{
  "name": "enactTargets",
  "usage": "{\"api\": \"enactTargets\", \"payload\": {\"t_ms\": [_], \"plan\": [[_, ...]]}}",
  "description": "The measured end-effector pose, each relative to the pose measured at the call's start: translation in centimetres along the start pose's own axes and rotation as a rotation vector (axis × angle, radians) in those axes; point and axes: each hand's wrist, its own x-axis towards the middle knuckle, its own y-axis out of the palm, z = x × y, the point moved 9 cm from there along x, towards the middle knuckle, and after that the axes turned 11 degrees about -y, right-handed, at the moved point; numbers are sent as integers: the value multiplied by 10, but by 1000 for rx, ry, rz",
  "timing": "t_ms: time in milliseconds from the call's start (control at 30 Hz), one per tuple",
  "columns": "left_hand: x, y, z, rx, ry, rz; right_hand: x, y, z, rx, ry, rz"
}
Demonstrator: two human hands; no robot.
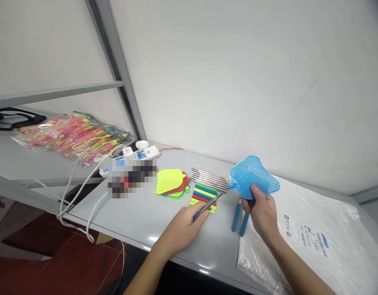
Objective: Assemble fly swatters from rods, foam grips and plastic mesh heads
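Note:
My left hand point(190, 223) is closed round a metal rod point(211, 201) with a blue grip, angled up to the right. Between the fingers and thumb of my right hand point(262, 211) is a blue perforated fly swatter head point(253, 176), its narrow neck pointing left near the rod's tip. Whether tip and neck touch I cannot tell. Several bare metal rods point(209, 179) lie side by side behind my left hand. Coloured handle sleeves point(204, 196) lie in front of them, partly hidden by that hand. Two blue handles point(239, 221) rest below my right hand.
Left of the rods lie overlapping yellow point(170, 180), red and green swatter heads. Power strips point(147, 153) with white cables point(73, 184) stand further left, beside a blurred-out object point(132, 180). Bagged colourful items point(78, 137) fill the left shelf. A plastic package point(314, 233) covers the table's right side.

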Motion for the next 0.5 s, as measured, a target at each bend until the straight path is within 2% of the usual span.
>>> {"api": "enactTargets", "payload": {"t_ms": [133, 200, 333, 500], "plan": [[-3, 10, 13, 393, -47, -141, -6, -4, -13, -22, 14, -21], [-5, 9, 20, 523, -59, -211, -9, -3, -20, -9, 26, -53], [-6, 5, 28, 591, -38, -260, -16, 2, -30, 8, 44, -96], [-6, 5, 27, 541, -18, -201, -24, 4, -35, -3, 80, -104]]}}
